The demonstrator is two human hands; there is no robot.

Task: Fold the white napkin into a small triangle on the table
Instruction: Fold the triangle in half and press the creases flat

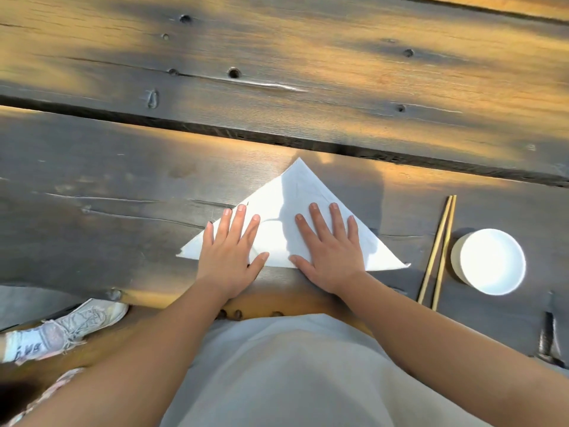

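One napkin (300,195) — a triangle — under two flat hands, left hand (231,251) and right hand (331,251), fingers (317,220) spread wide on the counter (107,211); right of them, two chopsticks (438,251), one bowl (489,261).

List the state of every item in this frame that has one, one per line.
white napkin: folded into a large triangle, flat on the table, apex pointing away.
left hand: open, fingers spread, pressing the napkin's left half.
right hand: open, fingers spread, pressing the napkin's right half.
chopsticks: lying together, untouched.
white bowl: upright, looks empty.
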